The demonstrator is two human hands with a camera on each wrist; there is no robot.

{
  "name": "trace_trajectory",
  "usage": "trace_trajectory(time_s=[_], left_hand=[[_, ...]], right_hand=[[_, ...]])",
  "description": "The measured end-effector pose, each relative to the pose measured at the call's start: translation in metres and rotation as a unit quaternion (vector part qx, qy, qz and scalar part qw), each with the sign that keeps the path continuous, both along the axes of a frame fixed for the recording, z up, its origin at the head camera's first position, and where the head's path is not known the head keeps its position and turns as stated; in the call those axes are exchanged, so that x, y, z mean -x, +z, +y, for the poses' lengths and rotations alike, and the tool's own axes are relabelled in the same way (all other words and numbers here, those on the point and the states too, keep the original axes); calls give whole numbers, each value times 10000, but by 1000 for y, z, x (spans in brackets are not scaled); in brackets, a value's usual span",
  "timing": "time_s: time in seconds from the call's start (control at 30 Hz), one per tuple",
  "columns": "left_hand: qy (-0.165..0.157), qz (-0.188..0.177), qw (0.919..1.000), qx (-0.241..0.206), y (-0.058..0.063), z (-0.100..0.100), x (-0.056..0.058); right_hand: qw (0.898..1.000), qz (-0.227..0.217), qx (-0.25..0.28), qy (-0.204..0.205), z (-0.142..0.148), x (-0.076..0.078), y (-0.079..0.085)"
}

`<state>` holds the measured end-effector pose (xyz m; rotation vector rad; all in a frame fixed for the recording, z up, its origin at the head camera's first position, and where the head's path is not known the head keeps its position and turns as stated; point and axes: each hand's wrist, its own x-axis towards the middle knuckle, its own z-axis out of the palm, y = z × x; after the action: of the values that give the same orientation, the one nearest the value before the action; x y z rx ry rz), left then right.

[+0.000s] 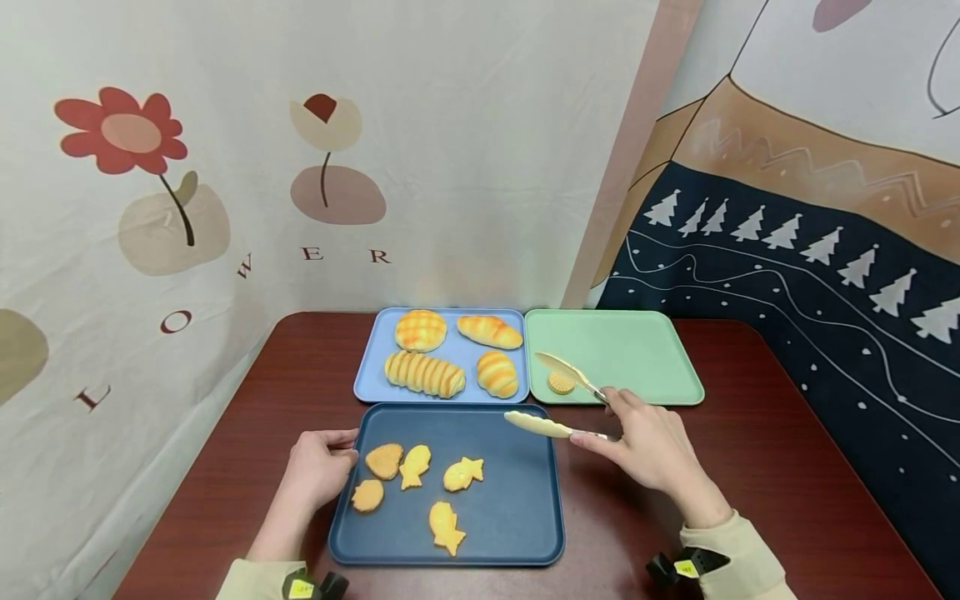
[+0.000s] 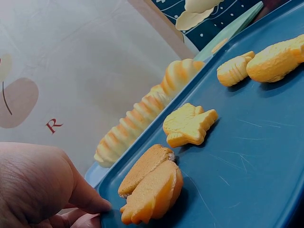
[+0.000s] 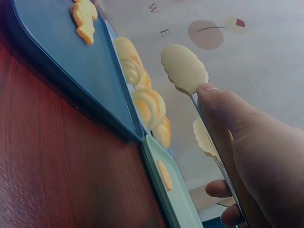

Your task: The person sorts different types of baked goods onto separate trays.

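Observation:
My left hand (image 1: 322,467) pinches the left rim of the dark blue tray (image 1: 502,533) between thumb and fingers. On that tray lie fish-shaped biscuits (image 1: 444,527), a heart-shaped biscuit (image 1: 384,461) and a small round-bodied biscuit (image 1: 367,496). My right hand (image 1: 648,437) holds tongs (image 3: 184,70) with cream scalloped tips, the two arms spread apart and nothing between them. One tip is over the dark blue tray's upper right corner, the other over the green tray (image 1: 615,342). A round ridged biscuit (image 1: 560,382) sits on the green tray, partly overlapped by the upper tip.
Behind the dark blue tray stands a light blue tray (image 1: 365,383) with several bread rolls, among them a long ridged loaf (image 1: 424,374) and a croissant-like roll (image 1: 497,373). It adjoins the green tray. A printed curtain (image 1: 480,167) hangs behind the brown table (image 1: 247,417).

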<state>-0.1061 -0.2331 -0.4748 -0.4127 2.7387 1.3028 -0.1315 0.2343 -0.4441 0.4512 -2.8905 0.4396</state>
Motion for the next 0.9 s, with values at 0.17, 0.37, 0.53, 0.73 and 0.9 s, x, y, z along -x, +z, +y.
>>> trace_trajectory(time_s=[0.17, 0.37, 0.53, 0.73, 0.9], left_hand=[[2, -27, 10000, -31, 0, 0, 0], [7, -58, 10000, -46, 1, 0, 0], [7, -16, 10000, -51, 2, 0, -1], [24, -1, 10000, -22, 2, 1, -1], [17, -2, 10000, -29, 2, 1, -2]], right_hand=[[9999, -15, 76, 120, -8, -5, 0], [9990, 163, 145, 403, -18, -13, -1], [9969, 386, 221, 654, -26, -17, -2], [9937, 483, 173, 997, -34, -22, -4], [9917, 378, 43, 1224, -39, -25, -7]])
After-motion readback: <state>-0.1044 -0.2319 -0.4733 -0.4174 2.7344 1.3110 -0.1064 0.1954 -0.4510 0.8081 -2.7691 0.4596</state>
